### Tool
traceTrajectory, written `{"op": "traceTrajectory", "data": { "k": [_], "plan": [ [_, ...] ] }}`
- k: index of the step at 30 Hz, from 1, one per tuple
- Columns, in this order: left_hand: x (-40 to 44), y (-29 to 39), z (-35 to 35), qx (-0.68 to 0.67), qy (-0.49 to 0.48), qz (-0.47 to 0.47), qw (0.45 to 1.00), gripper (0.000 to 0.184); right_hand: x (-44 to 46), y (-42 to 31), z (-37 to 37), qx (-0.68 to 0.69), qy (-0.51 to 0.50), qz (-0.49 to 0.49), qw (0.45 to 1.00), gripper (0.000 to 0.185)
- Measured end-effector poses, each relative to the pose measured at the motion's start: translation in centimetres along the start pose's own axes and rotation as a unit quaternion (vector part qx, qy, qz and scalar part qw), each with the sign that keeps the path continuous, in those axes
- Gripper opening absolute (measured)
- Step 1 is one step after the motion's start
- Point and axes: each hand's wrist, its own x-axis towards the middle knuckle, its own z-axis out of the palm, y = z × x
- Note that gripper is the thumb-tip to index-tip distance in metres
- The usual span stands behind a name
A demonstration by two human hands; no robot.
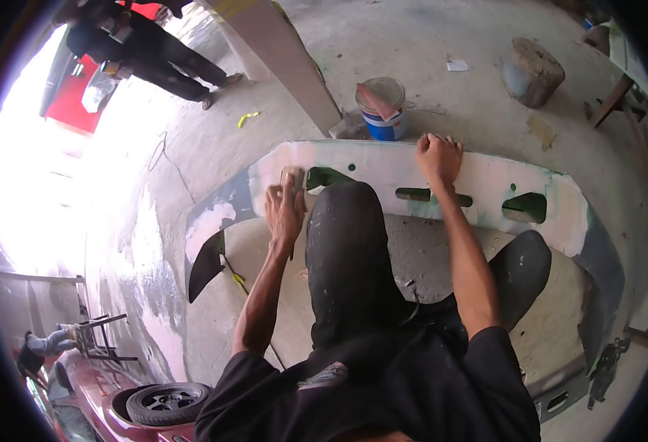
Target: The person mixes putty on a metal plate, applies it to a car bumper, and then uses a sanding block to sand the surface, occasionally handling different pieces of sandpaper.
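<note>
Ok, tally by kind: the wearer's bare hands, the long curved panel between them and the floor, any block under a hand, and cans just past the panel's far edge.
Hands: 2, left hand and right hand
Curved panel: 1
Block under the left hand: 1
Can: 1
Total: 5

Beyond the panel, a bucket is standing near its far edge; a stump is sitting farther right; a car is standing at left.
</note>
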Motion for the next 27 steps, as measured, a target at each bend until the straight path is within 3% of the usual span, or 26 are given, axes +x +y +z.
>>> {"op": "traceTrajectory", "data": {
  "k": [3, 5, 7, 11, 13, 17, 20, 21, 23, 27],
  "plan": [
    [2.3, -0.2, 1.3, -0.043, 0.062, 0.052, 0.996, 0.053, 0.2, -0.5, 0.1, -0.015, -0.006, 0.011, 1.000, 0.029],
    [7.3, 0.3, 1.7, 0.028, 0.090, 0.042, 0.995, 0.049, 0.4, -0.4, 0.0, -0.020, 0.003, -0.005, 1.000, 0.030],
    [11.1, 0.8, 1.4, -0.016, 0.036, -0.022, 0.999, 0.050, -0.7, 0.0, -0.3, -0.016, -0.009, -0.014, 1.000, 0.030],
    [3.2, -0.7, 2.9, -0.007, 0.062, 0.058, 0.996, 0.056, 0.6, 0.1, 0.1, -0.001, -0.003, -0.008, 1.000, 0.031],
    [-1.0, 0.7, 1.3, -0.024, 0.005, 0.002, 1.000, 0.057, 0.3, -0.2, 0.2, -0.001, 0.000, 0.000, 1.000, 0.030],
    [8.7, 0.8, 2.8, 0.003, 0.050, -0.007, 0.999, 0.056, 0.4, -0.2, -0.1, -0.008, -0.007, -0.008, 1.000, 0.030],
    [10.6, 1.1, 2.1, -0.009, 0.015, -0.029, 0.999, 0.057, 0.5, -0.3, -0.6, 0.008, -0.009, -0.004, 1.000, 0.030],
    [7.5, 1.6, 1.8, 0.013, 0.025, -0.033, 0.999, 0.059, 0.4, -0.2, -0.3, 0.008, -0.002, -0.005, 1.000, 0.030],
    [1.1, 0.2, 2.3, -0.012, 0.046, 0.055, 0.997, 0.060, 0.3, 0.0, 0.4, 0.007, 0.006, -0.004, 1.000, 0.029],
    [5.0, -0.7, 2.2, -0.011, 0.046, -0.006, 0.999, 0.057, 0.3, 0.6, 0.5, -0.015, 0.005, -0.007, 1.000, 0.029]
  ]
}}
